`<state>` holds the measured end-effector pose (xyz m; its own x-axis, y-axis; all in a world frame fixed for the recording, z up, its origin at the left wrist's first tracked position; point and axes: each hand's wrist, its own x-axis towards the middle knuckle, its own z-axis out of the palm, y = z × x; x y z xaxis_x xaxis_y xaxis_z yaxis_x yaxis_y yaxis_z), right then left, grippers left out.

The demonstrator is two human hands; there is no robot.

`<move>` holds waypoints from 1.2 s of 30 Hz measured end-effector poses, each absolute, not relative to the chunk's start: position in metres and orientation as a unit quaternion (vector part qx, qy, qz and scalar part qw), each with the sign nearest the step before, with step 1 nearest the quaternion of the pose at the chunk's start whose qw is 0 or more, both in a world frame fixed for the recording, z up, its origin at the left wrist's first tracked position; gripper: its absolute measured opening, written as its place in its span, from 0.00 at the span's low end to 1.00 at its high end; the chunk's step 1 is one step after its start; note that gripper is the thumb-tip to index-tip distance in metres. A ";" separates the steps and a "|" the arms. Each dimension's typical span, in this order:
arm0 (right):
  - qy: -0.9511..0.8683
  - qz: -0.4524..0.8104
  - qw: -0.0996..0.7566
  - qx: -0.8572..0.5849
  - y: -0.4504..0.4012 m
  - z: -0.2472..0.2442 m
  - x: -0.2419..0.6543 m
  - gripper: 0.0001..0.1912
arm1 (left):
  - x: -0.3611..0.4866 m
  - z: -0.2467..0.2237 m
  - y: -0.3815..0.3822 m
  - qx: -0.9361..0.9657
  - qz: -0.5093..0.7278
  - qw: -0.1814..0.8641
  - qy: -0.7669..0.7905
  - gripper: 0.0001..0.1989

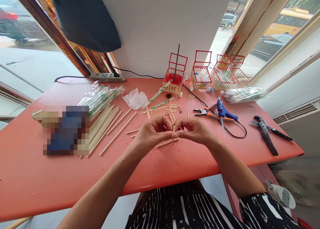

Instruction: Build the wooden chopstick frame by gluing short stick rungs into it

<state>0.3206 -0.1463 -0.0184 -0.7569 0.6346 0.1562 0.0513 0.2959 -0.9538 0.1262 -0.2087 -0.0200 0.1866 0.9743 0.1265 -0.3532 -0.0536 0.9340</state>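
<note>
Near the front middle of the table, my left hand [160, 129] and my right hand [191, 130] meet, thumbs and fingertips pinched together on a short wooden stick [174, 129] standing upright. It belongs to, or touches, a small frame of thin wooden sticks, whose slatted side [157, 112] shows just behind my fingers. A low stick rail [167, 142] lies on the table under my hands. My fingers hide the joint itself. Several loose stick pieces [132, 131] lie left of my left hand.
Long sticks [103, 129] and wrapped bundles [105, 96] lie left. A blue glue gun [222, 111], pliers [200, 112] and large black-handled cutters [265, 132] lie right. Red-topped stick baskets [172, 79] stand at the back, near a power strip [107, 77]. A cord crosses the table.
</note>
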 end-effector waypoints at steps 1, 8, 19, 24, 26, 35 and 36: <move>-0.761 0.547 0.271 -0.219 -0.147 -0.019 0.321 0.24 | 0.127 -0.019 -0.209 0.470 0.546 0.615 0.320 0.20; -0.778 0.525 0.281 -0.201 -0.148 -0.017 0.323 0.17 | 0.128 -0.013 -0.211 0.467 0.543 0.619 0.322 0.24; -0.711 0.589 0.308 -0.229 -0.144 -0.009 0.330 0.18 | 0.097 -0.031 -0.234 0.530 0.542 0.354 0.548 0.16; -0.699 0.596 0.312 -0.244 -0.142 -0.010 0.329 0.18 | 0.052 -0.034 -0.264 0.516 0.531 0.084 0.667 0.12; -0.698 0.592 0.315 -0.249 -0.141 -0.011 0.329 0.18 | 0.020 -0.035 -0.272 0.472 0.495 -0.023 0.729 0.17; -0.710 0.572 0.315 -0.264 -0.137 -0.013 0.327 0.20 | -0.101 -0.053 -0.279 0.312 0.263 0.038 0.912 0.54; -0.710 0.571 0.315 -0.266 -0.137 -0.013 0.327 0.20 | -0.104 -0.056 -0.278 0.320 0.248 0.045 0.913 0.54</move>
